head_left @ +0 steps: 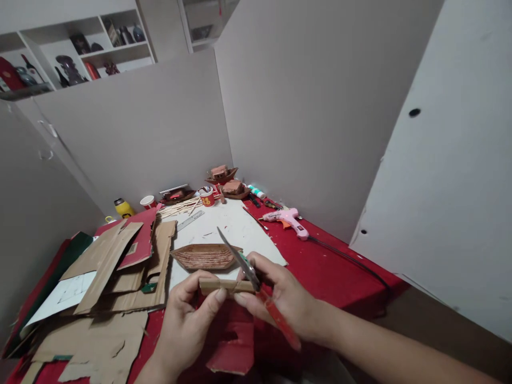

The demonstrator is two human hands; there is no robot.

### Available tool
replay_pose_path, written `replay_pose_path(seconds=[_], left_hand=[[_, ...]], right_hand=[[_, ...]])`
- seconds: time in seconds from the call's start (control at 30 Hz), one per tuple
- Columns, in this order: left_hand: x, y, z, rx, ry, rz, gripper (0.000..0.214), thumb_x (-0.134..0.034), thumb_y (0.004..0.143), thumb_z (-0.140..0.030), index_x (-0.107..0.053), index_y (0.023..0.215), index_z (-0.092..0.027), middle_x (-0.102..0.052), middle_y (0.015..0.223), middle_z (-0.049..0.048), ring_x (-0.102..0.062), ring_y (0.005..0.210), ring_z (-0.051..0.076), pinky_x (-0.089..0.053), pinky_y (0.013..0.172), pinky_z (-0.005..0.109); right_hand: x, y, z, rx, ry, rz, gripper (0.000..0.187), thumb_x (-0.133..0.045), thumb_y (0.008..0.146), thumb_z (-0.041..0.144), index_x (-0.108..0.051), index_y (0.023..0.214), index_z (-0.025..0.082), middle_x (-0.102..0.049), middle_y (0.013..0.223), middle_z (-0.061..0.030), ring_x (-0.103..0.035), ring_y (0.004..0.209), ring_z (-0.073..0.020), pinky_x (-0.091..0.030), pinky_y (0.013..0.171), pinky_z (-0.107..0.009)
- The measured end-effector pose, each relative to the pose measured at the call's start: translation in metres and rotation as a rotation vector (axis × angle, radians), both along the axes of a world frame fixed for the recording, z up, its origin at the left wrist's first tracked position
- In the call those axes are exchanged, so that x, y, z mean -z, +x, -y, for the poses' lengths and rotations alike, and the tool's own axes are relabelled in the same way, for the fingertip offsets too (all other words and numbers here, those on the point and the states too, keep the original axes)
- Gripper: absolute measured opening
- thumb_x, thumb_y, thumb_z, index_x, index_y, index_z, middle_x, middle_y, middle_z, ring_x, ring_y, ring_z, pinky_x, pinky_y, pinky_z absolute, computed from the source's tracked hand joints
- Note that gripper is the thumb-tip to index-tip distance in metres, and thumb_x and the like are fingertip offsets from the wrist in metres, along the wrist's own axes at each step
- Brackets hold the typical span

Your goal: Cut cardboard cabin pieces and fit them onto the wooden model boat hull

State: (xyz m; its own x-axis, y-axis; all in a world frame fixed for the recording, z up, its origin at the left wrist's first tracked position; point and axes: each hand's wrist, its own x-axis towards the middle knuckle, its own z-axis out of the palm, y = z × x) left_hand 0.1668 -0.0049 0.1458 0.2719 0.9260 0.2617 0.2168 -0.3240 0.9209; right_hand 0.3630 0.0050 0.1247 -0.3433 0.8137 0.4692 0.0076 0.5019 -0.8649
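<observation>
My left hand (188,320) pinches the left end of a narrow strip of brown cardboard (224,286), held level above the red table. My right hand (284,298) grips scissors (248,272) with red handles; the blades point up and away, crossing over the strip's right end. Just beyond the strip lies a flat boat-shaped cardboard hull (205,256) on a white sheet (236,226).
Cardboard pieces (120,266) are piled at the left. A pink glue gun (288,220) with its cord lies at the right. Sticks, a metal ruler (191,220), cups, a yellow bottle (123,207) and small model boats (222,173) stand at the back. Grey partition walls enclose the table.
</observation>
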Motion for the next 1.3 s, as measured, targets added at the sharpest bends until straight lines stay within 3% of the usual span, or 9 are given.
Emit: replay_pose_path(seconds=[0.13,0.27,0.37,0.6,0.9,1.1,1.3], left_hand=[[-0.01,-0.018,0.005,-0.051,-0.025,-0.006,0.017,-0.066,0.085,-0.034,-0.064,0.083,-0.017,-0.056,0.072,-0.0015,-0.049,0.068,0.012,-0.041,0.064,0.021],[-0.016,-0.036,0.012,-0.018,-0.106,-0.061,0.014,-0.062,0.088,-0.034,-0.063,0.088,-0.02,-0.058,0.077,-0.0017,-0.051,0.07,0.012,-0.041,0.063,0.02],[-0.018,-0.043,0.018,0.039,-0.09,-0.174,0.011,-0.057,0.093,-0.031,-0.063,0.096,-0.023,-0.063,0.088,-0.0002,-0.057,0.082,0.014,-0.043,0.074,0.022],[-0.029,-0.054,0.027,0.074,0.101,-0.551,0.008,-0.057,0.092,-0.027,-0.062,0.089,-0.021,-0.059,0.081,-0.0005,-0.053,0.073,0.013,-0.04,0.066,0.022],[-0.034,-0.071,0.031,0.104,0.114,-0.618,0.011,-0.053,0.094,-0.025,-0.058,0.103,-0.023,-0.059,0.084,0.0009,-0.053,0.07,0.014,-0.042,0.063,0.024],[-0.039,-0.074,0.032,0.179,0.13,-0.739,0.019,-0.051,0.094,-0.024,-0.056,0.112,-0.023,-0.063,0.088,0.0038,-0.057,0.079,0.018,-0.044,0.071,0.028],[-0.037,-0.078,0.031,0.178,0.137,-0.818,0.015,-0.055,0.092,-0.025,-0.059,0.107,-0.024,-0.062,0.086,0.0019,-0.056,0.074,0.016,-0.044,0.067,0.025]], right_hand=[[-0.006,0.027,0.0,0.059,-0.063,0.332,0.03,-0.065,0.08,0.034,-0.037,0.078,0.024,-0.038,0.067,0.0072,-0.033,0.058,-0.0116,-0.032,0.051,-0.024],[-0.019,0.05,0.004,0.133,-0.08,0.816,0.037,-0.063,0.078,0.052,-0.039,0.08,0.024,-0.051,0.075,-0.0005,-0.046,0.065,-0.0194,-0.036,0.057,-0.03],[-0.027,0.054,0.008,0.109,-0.087,0.992,0.044,-0.061,0.075,0.064,-0.045,0.08,0.023,-0.058,0.081,-0.0051,-0.053,0.07,-0.0251,-0.037,0.06,-0.034],[-0.039,0.046,0.011,0.072,0.086,1.082,0.05,-0.059,0.074,0.071,-0.048,0.073,0.022,-0.059,0.075,-0.0052,-0.053,0.062,-0.0235,-0.032,0.055,-0.032],[-0.052,0.043,0.016,0.045,0.179,1.185,0.044,-0.06,0.077,0.065,-0.053,0.073,0.022,-0.058,0.069,-0.005,-0.053,0.058,-0.0228,-0.032,0.052,-0.032],[-0.055,0.038,0.018,0.039,0.213,1.246,0.041,-0.058,0.079,0.062,-0.054,0.069,0.023,-0.054,0.06,-0.0023,-0.045,0.049,-0.0192,-0.025,0.047,-0.031],[-0.052,0.037,0.02,-0.011,0.245,1.289,0.042,-0.054,0.081,0.063,-0.059,0.078,0.022,-0.062,0.071,-0.0067,-0.055,0.059,-0.0248,-0.029,0.052,-0.033]])
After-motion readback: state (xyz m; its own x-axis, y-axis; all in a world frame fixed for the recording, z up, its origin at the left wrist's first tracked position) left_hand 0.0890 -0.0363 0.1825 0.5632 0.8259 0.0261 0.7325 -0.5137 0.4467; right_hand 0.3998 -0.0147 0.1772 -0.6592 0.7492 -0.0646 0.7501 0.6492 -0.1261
